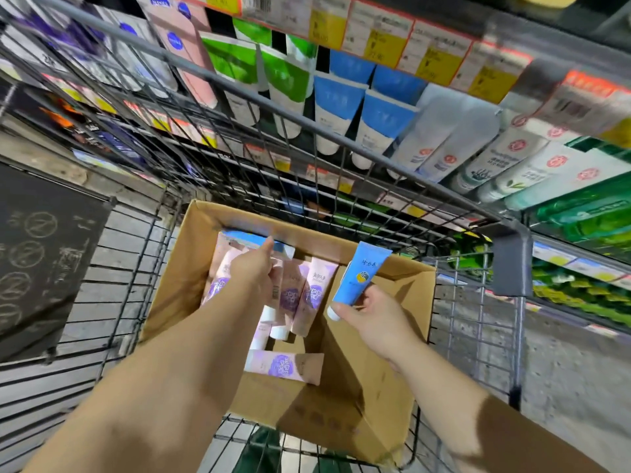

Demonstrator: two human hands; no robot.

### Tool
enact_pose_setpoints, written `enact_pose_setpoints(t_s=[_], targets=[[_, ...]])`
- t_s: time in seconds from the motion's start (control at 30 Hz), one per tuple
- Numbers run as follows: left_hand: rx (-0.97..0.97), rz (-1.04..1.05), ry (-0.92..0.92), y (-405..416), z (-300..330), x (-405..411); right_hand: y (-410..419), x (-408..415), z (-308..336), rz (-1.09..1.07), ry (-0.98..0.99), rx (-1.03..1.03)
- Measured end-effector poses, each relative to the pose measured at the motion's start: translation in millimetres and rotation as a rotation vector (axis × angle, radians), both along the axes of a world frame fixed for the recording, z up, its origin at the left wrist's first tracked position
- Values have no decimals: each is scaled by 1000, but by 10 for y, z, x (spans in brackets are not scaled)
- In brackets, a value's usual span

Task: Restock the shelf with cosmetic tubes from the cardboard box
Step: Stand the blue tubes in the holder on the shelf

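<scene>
Progress: midway, by my judgement; one blue tube (358, 278) is lifted out of the cardboard box (386, 367) but not yet on the shelf (426, 39).
Still to do: several pink-and-purple tubes (309, 295) lie in the box, most against its far wall, one flat (283, 367) near the middle of the floor; a blue one (246, 238) lies along the far wall.
Right hand (372, 319): its grip pinches the blue tube near the white cap, above the box's right side.
Left hand (254, 268): reaches into the far left of the box, fingers curled round the pink tubes there.
Tube look: soft, flat-crimped top, white cap, yellow mark on the front.
Box: sits in a wire cart (478, 322), flaps open.
Shelf: rows of green, blue and white tubes stand just beyond the cart's far rim.
</scene>
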State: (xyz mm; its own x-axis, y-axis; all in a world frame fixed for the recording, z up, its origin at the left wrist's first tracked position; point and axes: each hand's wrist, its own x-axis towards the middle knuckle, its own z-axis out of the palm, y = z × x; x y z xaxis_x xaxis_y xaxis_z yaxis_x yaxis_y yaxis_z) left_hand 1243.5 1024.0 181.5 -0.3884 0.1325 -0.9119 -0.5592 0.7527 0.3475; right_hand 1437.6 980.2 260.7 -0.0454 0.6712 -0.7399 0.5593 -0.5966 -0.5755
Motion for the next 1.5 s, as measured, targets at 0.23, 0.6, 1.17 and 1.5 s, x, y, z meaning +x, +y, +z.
enact_pose_setpoints(t_s=[0.23,0.6,1.17,1.5], targets=[[17,37,-31,-3,-33,-10,-59,-44,-29,2,2,-25],[288,-76,-67,-113,51,24,-145,-64,16,9,10,-13],[736,-578,-335,-256,2313,257,62,185,1617,-120,18,267],[955,-1048,-217,-5,3761,1685,51,1611,2721,-284,87,494]])
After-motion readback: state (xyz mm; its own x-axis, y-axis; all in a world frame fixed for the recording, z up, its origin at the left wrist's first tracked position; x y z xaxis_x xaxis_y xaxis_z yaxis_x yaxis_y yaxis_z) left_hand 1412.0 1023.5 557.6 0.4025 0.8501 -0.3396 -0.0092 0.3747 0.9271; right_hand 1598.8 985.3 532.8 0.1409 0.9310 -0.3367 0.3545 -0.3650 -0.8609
